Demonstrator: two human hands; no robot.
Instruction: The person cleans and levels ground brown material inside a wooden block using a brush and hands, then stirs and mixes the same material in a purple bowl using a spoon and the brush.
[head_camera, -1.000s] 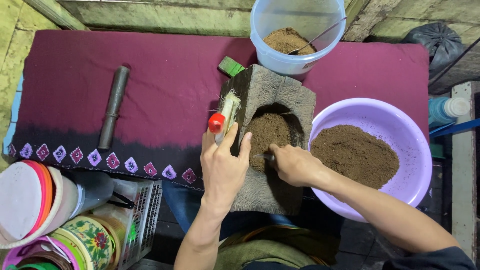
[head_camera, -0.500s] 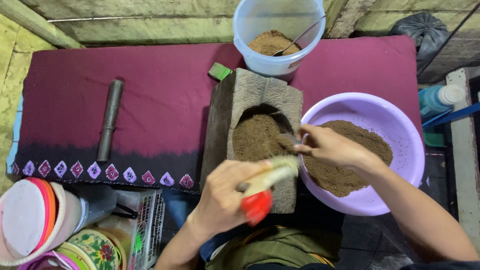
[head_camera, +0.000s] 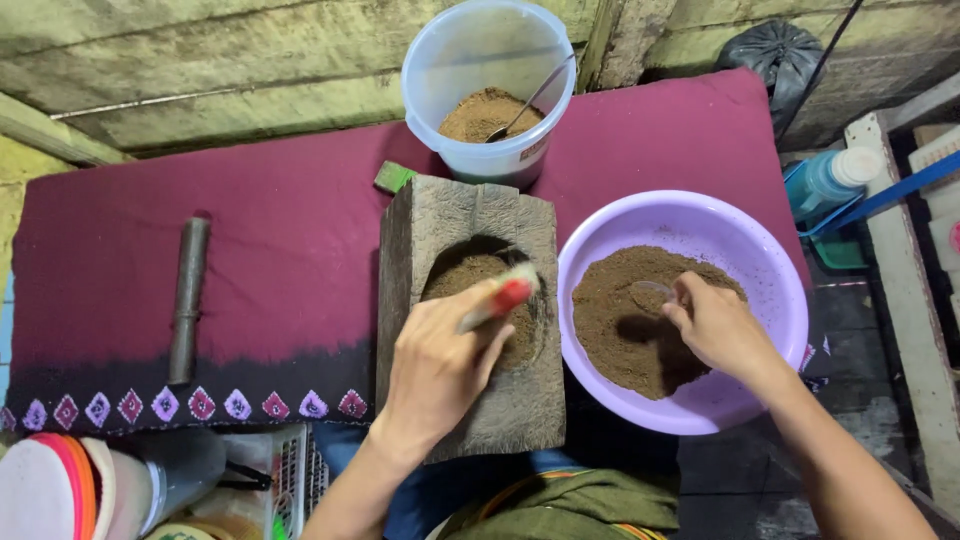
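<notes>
Left hand (head_camera: 440, 365) grips a red-tipped brush (head_camera: 497, 300) over the powder-filled wooden mortar (head_camera: 470, 310), right hand (head_camera: 722, 330) pinches a spoon (head_camera: 650, 292) in the purple basin (head_camera: 690, 310); best scoop shallow, level.

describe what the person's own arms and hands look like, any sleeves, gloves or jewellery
Both arms are bare as far as the frame shows, with no sleeve in view. The left hand and the right hand wear no gloves, and no ring, bracelet or watch shows on either. The arms are slim, the fingernails short.
</notes>
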